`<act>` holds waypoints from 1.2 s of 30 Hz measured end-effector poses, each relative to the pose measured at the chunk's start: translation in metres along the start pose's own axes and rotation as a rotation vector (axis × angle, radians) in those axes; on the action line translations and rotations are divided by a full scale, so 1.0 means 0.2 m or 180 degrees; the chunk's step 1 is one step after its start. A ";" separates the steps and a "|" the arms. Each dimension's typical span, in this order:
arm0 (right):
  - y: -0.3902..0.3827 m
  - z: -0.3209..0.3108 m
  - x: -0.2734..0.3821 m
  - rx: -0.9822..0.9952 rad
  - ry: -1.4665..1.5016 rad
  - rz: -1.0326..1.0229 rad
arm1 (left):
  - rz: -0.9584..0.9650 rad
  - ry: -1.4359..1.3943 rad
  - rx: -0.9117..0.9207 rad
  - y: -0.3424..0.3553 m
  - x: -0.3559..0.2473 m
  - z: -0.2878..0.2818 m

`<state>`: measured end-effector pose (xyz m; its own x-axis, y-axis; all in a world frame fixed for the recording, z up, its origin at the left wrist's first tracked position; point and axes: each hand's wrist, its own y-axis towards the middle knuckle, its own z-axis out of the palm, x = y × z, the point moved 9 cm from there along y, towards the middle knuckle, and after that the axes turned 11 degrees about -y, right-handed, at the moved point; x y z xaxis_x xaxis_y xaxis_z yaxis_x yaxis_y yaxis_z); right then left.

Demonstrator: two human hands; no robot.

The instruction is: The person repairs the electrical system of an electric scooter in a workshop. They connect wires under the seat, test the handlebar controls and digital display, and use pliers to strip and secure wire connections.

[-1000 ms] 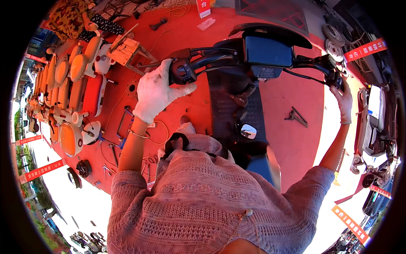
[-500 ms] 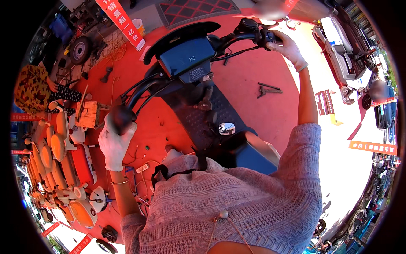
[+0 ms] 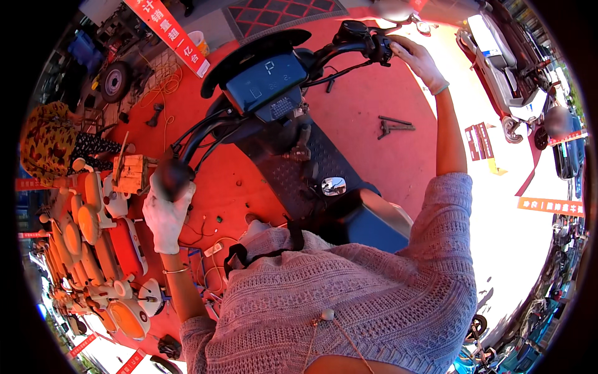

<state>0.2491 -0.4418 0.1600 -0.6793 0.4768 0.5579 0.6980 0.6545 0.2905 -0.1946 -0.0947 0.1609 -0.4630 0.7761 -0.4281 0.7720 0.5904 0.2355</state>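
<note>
The person's gloved left hand (image 3: 163, 215) curls around the left end of a scooter's (image 3: 324, 161) handlebar (image 3: 204, 136); that end is blurred. The gloved right hand (image 3: 420, 67) lays its fingers against the other end, beside the switches (image 3: 378, 48); how firmly they close, I cannot tell. The scooter stands between the two hands, its lit screen (image 3: 265, 84) included. Nearer the body than either end, a small mirror (image 3: 333, 186) shows above the footboard (image 3: 269, 177). Just beyond the left hand is a wooden stool (image 3: 131, 173).
</note>
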 end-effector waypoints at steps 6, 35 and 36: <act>0.02 0.02 -0.03 0.0062 -0.0209 -0.0061 | 0.0055 0.0025 -0.0031 -0.01 0.00 0.00; 0.04 0.02 0.03 0.0184 0.0870 0.0261 | -0.0069 0.0096 -0.0239 -0.02 0.03 -0.01; 0.04 0.01 0.03 0.0106 0.0540 0.0229 | -0.0139 0.0117 -0.0189 -0.01 0.02 -0.01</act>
<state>0.2490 -0.4326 0.1643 -0.5779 0.4192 0.7002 0.7336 0.6427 0.2207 -0.1985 -0.0932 0.1600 -0.5123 0.7563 -0.4070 0.7239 0.6352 0.2691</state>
